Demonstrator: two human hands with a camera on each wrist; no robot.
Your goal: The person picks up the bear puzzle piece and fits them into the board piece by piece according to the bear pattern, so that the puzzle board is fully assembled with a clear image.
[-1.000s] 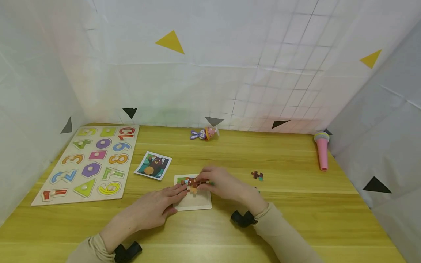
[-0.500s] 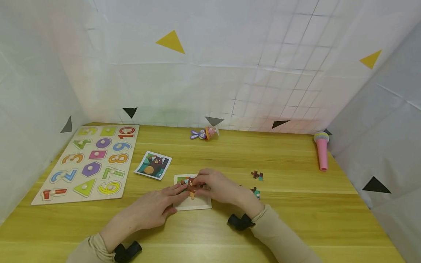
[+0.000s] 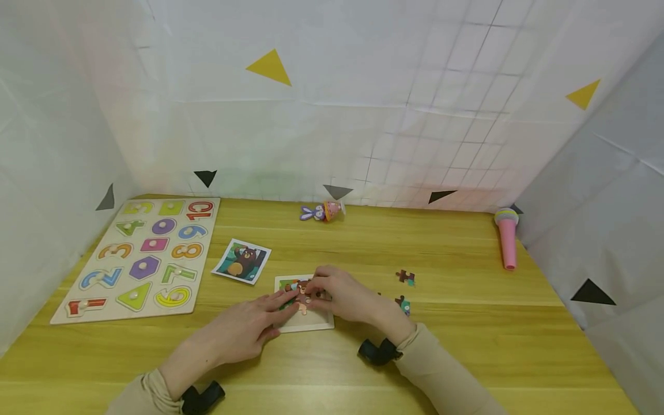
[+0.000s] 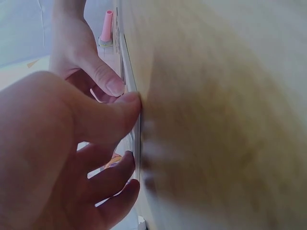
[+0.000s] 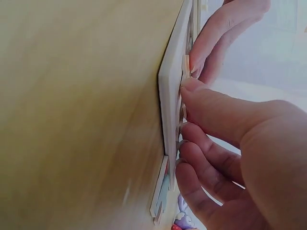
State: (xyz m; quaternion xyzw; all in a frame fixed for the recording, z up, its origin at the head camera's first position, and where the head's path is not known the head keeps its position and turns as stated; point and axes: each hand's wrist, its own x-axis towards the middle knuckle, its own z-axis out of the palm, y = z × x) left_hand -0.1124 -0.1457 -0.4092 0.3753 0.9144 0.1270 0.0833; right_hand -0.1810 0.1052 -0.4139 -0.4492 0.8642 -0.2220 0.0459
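A small white-edged jigsaw tray (image 3: 307, 328) lies in front of me, with bear-picture puzzle pieces (image 3: 302, 309) joined in its upper part. My left hand (image 3: 241, 327) rests on its left side, fingers stretched over the pieces and thumb near the front edge. From the right, my right hand (image 3: 349, 295) pinches a brown puzzle piece, mostly hidden by the fingers, against the assembled part. In the right wrist view, thumb and fingers of the right hand (image 5: 259, 129) touch the pieces just above the tray (image 5: 169, 91).
Loose puzzle pieces (image 3: 406, 276) lie to the right, one partly behind the right wrist. A bear picture card (image 3: 241, 261) and a wooden number board (image 3: 135, 259) are at left. A rabbit toy (image 3: 323, 211) lies at the back, a pink toy microphone (image 3: 508, 239) at far right.
My right hand has shifted slightly left and down over the tray with its piece, uncovering a loose piece by the wrist. The left hand has stayed in place.
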